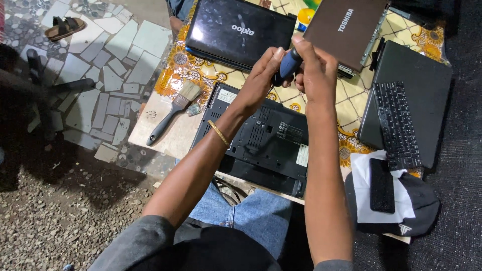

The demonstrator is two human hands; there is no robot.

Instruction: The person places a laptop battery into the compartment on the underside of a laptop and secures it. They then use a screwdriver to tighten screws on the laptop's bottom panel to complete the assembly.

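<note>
Screwdriver (289, 64), blue-handled, raised above upturned black laptop (261, 138) at table centre; tip hidden behind fingers. Left hand (263, 75) curled about lower handle, fingers closed on it. Right hand (316, 70) wrapped over upper handle, thumb pressed along top; perhaps twisting or adjusting, grip detail unclear from this angle. Gold bangle (219, 133) on left wrist. Paintbrush (173, 111) flat on bare board, left of laptop. Glossy black closed laptop (240, 31) and brown closed laptop (346, 27) beyond; dark grey keyboard unit (406, 100) at right, on patterned cloth (191, 68).
</note>
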